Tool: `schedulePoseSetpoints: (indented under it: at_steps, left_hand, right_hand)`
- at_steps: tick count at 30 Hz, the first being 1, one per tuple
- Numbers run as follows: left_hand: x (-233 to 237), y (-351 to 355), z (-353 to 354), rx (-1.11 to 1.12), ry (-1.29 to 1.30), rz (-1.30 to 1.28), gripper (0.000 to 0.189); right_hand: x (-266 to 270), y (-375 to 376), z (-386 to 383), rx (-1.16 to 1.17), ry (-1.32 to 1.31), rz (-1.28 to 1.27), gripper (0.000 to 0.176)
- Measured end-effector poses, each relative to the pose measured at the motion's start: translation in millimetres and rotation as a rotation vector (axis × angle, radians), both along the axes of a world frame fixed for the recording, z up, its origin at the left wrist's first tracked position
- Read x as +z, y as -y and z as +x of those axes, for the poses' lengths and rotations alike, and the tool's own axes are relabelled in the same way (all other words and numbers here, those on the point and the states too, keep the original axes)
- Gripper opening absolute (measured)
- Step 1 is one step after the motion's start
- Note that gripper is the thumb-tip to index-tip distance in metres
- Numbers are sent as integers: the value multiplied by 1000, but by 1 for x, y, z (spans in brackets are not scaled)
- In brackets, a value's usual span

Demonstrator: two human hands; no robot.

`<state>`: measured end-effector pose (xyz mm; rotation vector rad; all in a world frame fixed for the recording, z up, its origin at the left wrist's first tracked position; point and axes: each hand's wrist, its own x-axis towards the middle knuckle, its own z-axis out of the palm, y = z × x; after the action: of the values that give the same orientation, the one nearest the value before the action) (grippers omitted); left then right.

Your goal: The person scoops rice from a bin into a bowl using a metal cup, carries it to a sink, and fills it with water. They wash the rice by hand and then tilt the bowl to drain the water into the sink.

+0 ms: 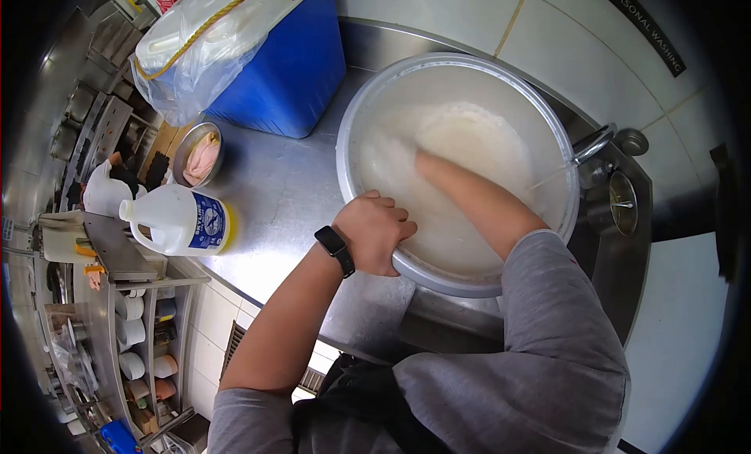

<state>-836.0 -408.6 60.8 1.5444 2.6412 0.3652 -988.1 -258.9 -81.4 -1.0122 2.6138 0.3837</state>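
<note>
A large round tub [458,286] with a grey rim sits over the sink, holding cloudy whitish liquid [469,141]. My left hand [374,231], with a black watch on its wrist, is closed round the rim at the tub's near left side. On the other side my right forearm reaches down into the tub, and my right hand [395,158] is under the cloudy liquid, so its fingers are hidden. A thin stream of water runs from the faucet [596,143] into the tub at the right.
Left of the tub stand a blue cooler [289,71] with a plastic bag on top, a metal bowl [181,153] holding something pink, and a white jug [176,219] of yellow liquid. A person [109,190] is partly visible at the far left, beyond shelves of dishes [131,329].
</note>
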Motion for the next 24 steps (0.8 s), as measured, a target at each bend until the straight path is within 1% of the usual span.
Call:
schedulePoseSetpoints:
  at_steps: [3,5,7,8,9,10,11,13,14,16,17,19,20,22,23,24]
  left_hand:
    - [-1,1,1,1,-43,24,34]
    - [-4,1,1,3,-47,62,35]
    - [-5,2,1,8,-46,96,35]
    - [-5,2,1,11,-35,78,35]
    - [-6,2,2,13,-22,59,35]
    - [-5,2,2,14,-20,58,35]
    - [-4,3,2,9,-15,30,34]
    - [-1,3,1,11,-11,0,34]
    - [0,2,1,13,-14,-8,33]
    - [1,2,3,18,-11,-21,33]
    - [1,3,2,12,-3,-45,32]
    - [1,2,1,9,8,-71,31]
    - [0,2,0,9,22,-106,31]
    - [0,1,0,12,34,-141,30]
    - [0,1,1,20,38,-159,29]
    - [2,1,1,27,42,-177,29]
  right_hand:
    - [-43,5,48,-1174,1237,-1270,42]
    - [-90,-52,105,-423,548,-1012,49]
    - [39,-59,138,-633,792,-818,37]
    - [35,-71,135,-633,793,-814,37]
    - [28,-93,128,74,448,-601,37]
    - [20,-113,120,745,69,-336,37]
    - [13,-128,108,745,69,-338,37]
    - [3,-152,78,617,8,-293,42]
    - [4,-157,66,625,7,-294,42]
    - [6,-164,49,470,-150,-163,49]
    - [-5,-169,37,473,-151,-167,49]
    - [-38,-176,19,-165,87,-319,54]
    - [-27,-171,18,-160,87,-320,54]
    - [8,-154,20,-884,108,-286,49]
    - [8,-163,16,-880,105,-288,49]
    - [9,-178,10,-705,-68,-106,48]
